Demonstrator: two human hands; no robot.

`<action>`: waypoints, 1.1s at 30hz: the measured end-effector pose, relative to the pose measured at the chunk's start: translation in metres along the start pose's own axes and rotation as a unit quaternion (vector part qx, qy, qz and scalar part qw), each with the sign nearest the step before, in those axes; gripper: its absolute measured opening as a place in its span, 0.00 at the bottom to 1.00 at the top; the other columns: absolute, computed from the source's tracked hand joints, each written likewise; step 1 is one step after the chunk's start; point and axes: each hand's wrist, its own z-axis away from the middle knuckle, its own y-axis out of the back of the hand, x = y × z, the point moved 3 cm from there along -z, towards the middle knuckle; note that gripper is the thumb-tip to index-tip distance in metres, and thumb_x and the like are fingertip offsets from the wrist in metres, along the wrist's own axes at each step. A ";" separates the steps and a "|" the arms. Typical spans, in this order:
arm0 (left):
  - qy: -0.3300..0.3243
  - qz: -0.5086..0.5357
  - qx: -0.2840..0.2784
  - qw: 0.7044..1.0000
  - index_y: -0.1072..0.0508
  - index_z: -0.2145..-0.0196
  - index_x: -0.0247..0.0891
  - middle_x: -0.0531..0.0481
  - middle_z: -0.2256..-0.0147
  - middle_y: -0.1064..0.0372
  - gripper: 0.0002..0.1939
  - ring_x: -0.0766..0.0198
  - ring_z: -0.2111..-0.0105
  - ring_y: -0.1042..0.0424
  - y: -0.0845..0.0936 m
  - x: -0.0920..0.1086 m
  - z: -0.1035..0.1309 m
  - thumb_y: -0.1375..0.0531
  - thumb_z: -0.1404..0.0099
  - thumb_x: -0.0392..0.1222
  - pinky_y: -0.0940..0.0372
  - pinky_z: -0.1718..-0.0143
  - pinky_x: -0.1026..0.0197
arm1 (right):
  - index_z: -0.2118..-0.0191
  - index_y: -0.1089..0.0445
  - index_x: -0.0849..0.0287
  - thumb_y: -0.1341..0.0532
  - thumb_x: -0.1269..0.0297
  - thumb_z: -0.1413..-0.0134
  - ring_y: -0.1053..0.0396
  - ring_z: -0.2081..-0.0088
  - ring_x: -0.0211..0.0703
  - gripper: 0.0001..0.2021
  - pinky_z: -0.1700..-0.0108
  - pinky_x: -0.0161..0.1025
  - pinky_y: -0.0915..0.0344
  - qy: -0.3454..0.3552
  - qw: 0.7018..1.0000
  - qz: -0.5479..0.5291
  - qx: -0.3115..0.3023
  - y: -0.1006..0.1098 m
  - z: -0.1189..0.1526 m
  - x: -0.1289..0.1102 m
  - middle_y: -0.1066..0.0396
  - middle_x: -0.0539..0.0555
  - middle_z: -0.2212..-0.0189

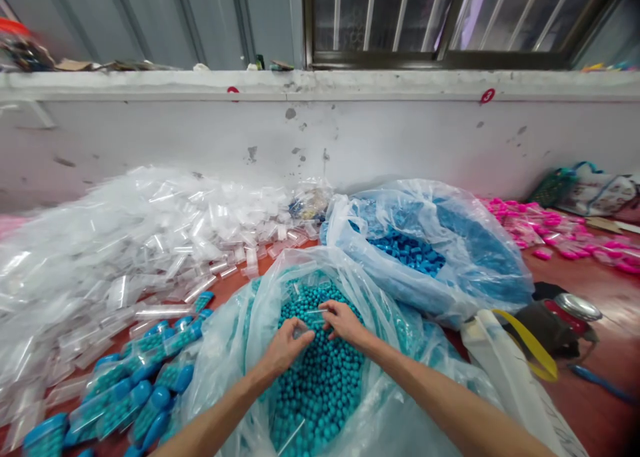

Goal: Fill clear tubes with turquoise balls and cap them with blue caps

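Above an open bag of round teal beads, both hands work close together. My left hand is closed around a small clear plastic container, mostly hidden by the fingers. Just to its right, my right hand has its fingers bent in a pinch at the end of a thin clear plastic piece. The piece reaches left over the beads; its full shape cannot be made out. Around the beads rises the crumpled translucent bag. A pale thin stick lies on the beads near the front.
Clear plastic containers form a large heap at left. Bead-filled containers with blue caps lie in front of it. Behind stands a bag of blue caps. Pink pieces and a white sack are at right.
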 end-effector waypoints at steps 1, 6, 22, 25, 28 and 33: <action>0.011 0.045 -0.003 0.999 0.38 0.70 0.37 0.53 0.71 0.37 0.15 0.64 0.68 0.35 -0.001 0.000 -0.003 0.48 0.44 0.53 0.38 0.67 0.62 | 0.54 0.41 0.62 0.58 0.74 0.44 0.30 0.70 0.36 0.15 0.72 0.32 0.34 -0.017 0.999 -0.048 -0.008 -0.001 0.002 0.000 0.31 0.54 0.68; 0.087 0.117 0.012 0.989 0.43 0.68 0.39 0.57 0.76 0.43 0.16 0.67 0.77 0.37 -0.009 -0.007 -0.011 0.53 0.43 0.55 0.40 0.80 0.65 | 0.59 0.41 0.63 0.58 0.71 0.43 0.30 0.73 0.36 0.12 0.73 0.32 0.35 -0.097 0.982 -0.158 -0.029 -0.011 0.014 -0.001 0.31 0.55 0.68; 0.038 0.250 -0.034 0.967 0.44 0.62 0.39 0.53 0.67 0.38 0.15 0.66 0.69 0.33 0.003 0.006 -0.013 0.46 0.46 0.46 0.37 0.72 0.64 | 0.67 0.43 0.59 0.51 0.67 0.50 0.36 0.81 0.36 0.03 0.80 0.31 0.39 -0.119 0.950 -0.290 0.007 -0.013 0.008 -0.001 0.41 0.44 0.82; 0.020 0.338 -0.007 0.941 0.46 0.56 0.38 0.52 0.67 0.36 0.25 0.66 0.69 0.33 0.003 0.014 -0.014 0.40 0.49 0.46 0.38 0.70 0.64 | 0.69 0.43 0.59 0.49 0.66 0.53 0.37 0.83 0.35 0.04 0.85 0.30 0.42 -0.112 0.899 -0.424 0.000 -0.023 0.006 -0.006 0.40 0.43 0.81; 0.018 0.355 -0.012 0.934 0.50 0.49 0.37 0.52 0.67 0.35 0.36 0.66 0.69 0.33 0.002 0.021 -0.013 0.37 0.53 0.45 0.39 0.69 0.64 | 0.67 0.39 0.60 0.50 0.66 0.51 0.35 0.82 0.37 0.06 0.83 0.32 0.41 -0.085 0.929 -0.360 -0.015 -0.023 0.011 -0.011 0.36 0.46 0.79; 0.084 0.299 -0.040 0.950 0.38 0.59 0.35 0.54 0.71 0.36 0.25 0.67 0.72 0.35 0.013 0.016 -0.006 0.37 0.54 0.43 0.41 0.75 0.67 | 0.71 0.30 0.60 0.48 0.67 0.49 0.31 0.67 0.42 0.09 0.66 0.35 0.39 -0.002 0.996 -0.075 -0.040 -0.005 0.023 -0.017 0.29 0.52 0.73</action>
